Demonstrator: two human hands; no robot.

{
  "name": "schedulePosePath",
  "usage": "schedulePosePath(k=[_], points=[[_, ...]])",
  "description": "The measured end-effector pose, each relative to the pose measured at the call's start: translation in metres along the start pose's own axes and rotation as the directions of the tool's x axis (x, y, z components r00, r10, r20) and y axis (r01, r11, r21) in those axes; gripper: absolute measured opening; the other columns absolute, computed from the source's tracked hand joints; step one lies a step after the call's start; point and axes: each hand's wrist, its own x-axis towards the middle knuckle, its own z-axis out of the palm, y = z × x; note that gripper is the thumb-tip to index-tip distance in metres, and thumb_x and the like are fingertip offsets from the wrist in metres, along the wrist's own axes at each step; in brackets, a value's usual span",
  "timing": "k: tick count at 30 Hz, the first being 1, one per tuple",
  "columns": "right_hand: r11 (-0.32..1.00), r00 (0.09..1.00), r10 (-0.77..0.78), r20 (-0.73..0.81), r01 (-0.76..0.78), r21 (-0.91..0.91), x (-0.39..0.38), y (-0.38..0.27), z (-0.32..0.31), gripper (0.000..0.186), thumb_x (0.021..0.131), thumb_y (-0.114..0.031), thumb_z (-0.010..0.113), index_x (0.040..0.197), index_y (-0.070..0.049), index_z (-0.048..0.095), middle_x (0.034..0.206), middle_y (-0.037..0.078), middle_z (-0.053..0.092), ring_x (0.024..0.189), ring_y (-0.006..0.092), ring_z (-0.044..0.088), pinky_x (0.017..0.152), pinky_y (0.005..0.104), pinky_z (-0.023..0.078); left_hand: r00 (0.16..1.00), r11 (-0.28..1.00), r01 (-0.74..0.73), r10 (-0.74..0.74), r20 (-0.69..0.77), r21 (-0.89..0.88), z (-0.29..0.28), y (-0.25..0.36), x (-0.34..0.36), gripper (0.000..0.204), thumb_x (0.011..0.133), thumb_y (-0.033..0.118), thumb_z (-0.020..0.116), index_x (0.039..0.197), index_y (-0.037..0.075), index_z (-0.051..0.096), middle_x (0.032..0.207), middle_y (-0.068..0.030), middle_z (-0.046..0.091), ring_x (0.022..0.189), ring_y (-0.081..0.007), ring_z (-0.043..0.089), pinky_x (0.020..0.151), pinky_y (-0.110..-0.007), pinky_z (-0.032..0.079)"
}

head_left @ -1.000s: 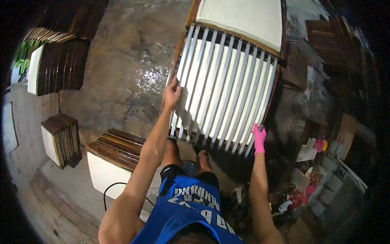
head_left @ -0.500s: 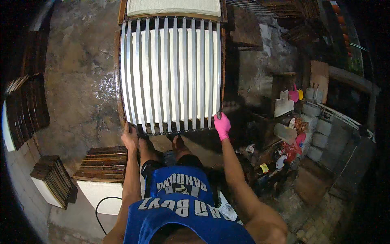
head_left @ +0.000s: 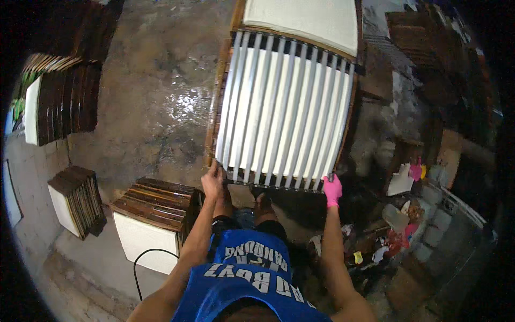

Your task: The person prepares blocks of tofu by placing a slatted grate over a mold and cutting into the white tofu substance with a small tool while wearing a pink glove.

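The left hand [head_left: 213, 183] is bare, and its bent fingers hold the near left corner of a metal slatted rack [head_left: 281, 110]. The right hand [head_left: 332, 190] wears a pink glove and is closed around the near right corner of the same rack. A small dark bit sticks out by the glove's fingertips, but I cannot tell what it is. The rack is right in front of the person's legs, and its long grey bars run away from the body. It lies over a white slab [head_left: 286, 115], which shows in stripes between the bars. A brown wooden edge [head_left: 219, 102] runs down the left side. Just past the far end of the rack is another white slab in a wooden frame [head_left: 360, 32]. To the left of the person is a big stack of wooden boards [head_left: 153, 206] with a white front, and a black hose [head_left: 154, 249] bends in front of it. A smaller stack [head_left: 86, 201] is farther left. The brown floor [head_left: 161, 70] looks wet and shiny. The person has a blue shirt [head_left: 214, 290].
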Motion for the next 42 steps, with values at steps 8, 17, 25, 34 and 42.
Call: schedulePosePath(k=[8, 17, 25, 34, 42], points=[[0.991, 0.991, 0.093, -0.092, -0.083, 0.105, 0.046, 0.012, -0.043, 0.037, 0.082, -0.031, 0.064, 0.105, -0.003, 0.068, 0.102, 0.016, 0.069, 0.094, 0.0291, 0.065, 0.082, 0.0426, 0.049, 0.996, 0.896, -0.085, 0.062, -0.066, -0.436, -0.01, 0.042, 0.058, 0.04, 0.094, 0.018, 0.058, 0.131, 0.002, 0.057, 0.112, -0.0255, 0.066, 0.101, -0.0283, 0.068, 0.083, -0.036, 0.052], [0.641, 0.897, -0.42, -0.14, 0.402, 0.654, -0.1, -0.332, -0.028, 0.033, 0.095, -0.014, 0.05, 0.123, -0.004, 0.064, 0.126, 0.011, 0.059, 0.106, 0.0185, 0.06, 0.088, 0.0336, 0.049, 0.919, 0.779, -0.336, 0.394, -0.002, -0.529, 0.018, 0.116, 0.211, 0.053, 0.099, 0.017, 0.043, 0.15, 0.006, 0.029, 0.145, -0.0257, 0.041, 0.131, -0.0411, 0.045, 0.106, -0.043, 0.038], [0.522, 0.597, -0.671, -0.441, 0.802, 0.29, 0.015, -0.503, 0.049, 0.031, 0.089, -0.012, 0.067, 0.12, -0.009, 0.067, 0.109, 0.008, 0.071, 0.097, 0.0131, 0.065, 0.088, 0.0283, 0.05, 0.907, 0.806, -0.356, 0.42, 0.031, -0.473, 0.029, 0.11, 0.219, 0.053, 0.1, 0.011, 0.039, 0.15, 0.003, 0.026, 0.152, -0.0224, 0.033, 0.136, -0.0375, 0.04, 0.109, -0.04, 0.036], [0.447, 0.767, -0.57, -0.295, 0.591, 0.672, -0.193, -0.277, 0.151, 0.032, 0.085, 0.008, 0.059, 0.115, 0.001, 0.065, 0.116, 0.014, 0.068, 0.106, 0.0211, 0.065, 0.094, 0.0352, 0.048, 0.88, 0.766, -0.458, 0.461, -0.112, -0.451, 0.036, 0.108, 0.221, 0.05, 0.099, 0.013, 0.043, 0.147, 0.003, 0.033, 0.144, -0.0235, 0.044, 0.129, -0.0395, 0.047, 0.104, -0.042, 0.041], [0.455, 0.766, -0.535, -0.356, 0.616, 0.643, -0.098, -0.348, 0.056, 0.031, 0.086, -0.005, 0.067, 0.116, -0.003, 0.068, 0.107, 0.013, 0.071, 0.097, 0.0224, 0.067, 0.089, 0.0329, 0.049, 0.899, 0.815, -0.424, 0.433, -0.071, -0.394, 0.025, 0.101, 0.225, 0.05, 0.099, 0.01, 0.044, 0.146, 0.0, 0.033, 0.145, -0.0235, 0.043, 0.131, -0.0388, 0.045, 0.106, -0.04, 0.039]])
